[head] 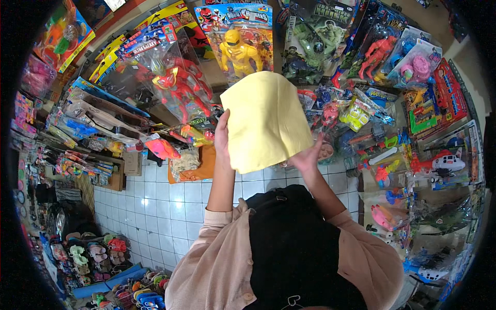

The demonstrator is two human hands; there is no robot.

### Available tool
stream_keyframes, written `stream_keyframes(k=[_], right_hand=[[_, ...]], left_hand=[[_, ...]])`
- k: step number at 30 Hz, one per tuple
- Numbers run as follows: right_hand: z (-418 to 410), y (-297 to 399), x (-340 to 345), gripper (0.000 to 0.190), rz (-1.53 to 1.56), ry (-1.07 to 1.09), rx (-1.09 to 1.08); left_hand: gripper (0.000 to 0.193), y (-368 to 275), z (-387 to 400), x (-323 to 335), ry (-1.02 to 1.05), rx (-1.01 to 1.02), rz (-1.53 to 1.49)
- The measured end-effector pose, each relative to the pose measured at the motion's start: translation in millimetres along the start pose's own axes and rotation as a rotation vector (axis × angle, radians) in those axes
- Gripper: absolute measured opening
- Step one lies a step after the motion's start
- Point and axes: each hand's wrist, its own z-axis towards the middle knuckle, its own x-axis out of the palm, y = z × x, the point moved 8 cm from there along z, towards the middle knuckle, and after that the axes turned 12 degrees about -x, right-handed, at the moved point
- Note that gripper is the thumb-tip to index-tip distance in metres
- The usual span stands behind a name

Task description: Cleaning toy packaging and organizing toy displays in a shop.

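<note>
A pale yellow sheet of soft-looking cloth [267, 124] is spread between my two hands, in front of the toy display. My left hand [222, 133] grips its left edge, with the thumb along the side and the other fingers hidden behind it. At the lower right corner my right hand [308, 157] holds it from below, partly covered by the sheet. Creases run down from its middle to the bottom edge, and its top edge bows upward. Behind its upper edge stands a packaged yellow robot figure [240, 52].
Packaged red figures [176, 87] hang at the left, a green Hulk toy pack [317, 38] at the upper right. A toy helicopter [445, 161] lies bagged at the right. Orange folded fabric [209, 164] rests by the white tiled floor [166, 209]. Sandals [97, 252] crowd the lower left.
</note>
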Motion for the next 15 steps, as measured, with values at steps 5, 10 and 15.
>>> stream_keyframes(k=[5, 10, 15], right_hand=[[-2, 44, 4, 0.057, 0.161, -0.089, -0.199], [6, 78, 2, 0.074, -0.260, 0.085, -0.249], [-6, 91, 70, 0.084, -0.420, 0.278, -0.301]], left_hand=[[0.043, -23, -23, -7, -0.053, 0.092, 0.106], [0.042, -33, -24, -23, -0.039, 0.092, 0.111], [0.042, -27, -23, -21, -0.042, 0.047, 0.123]])
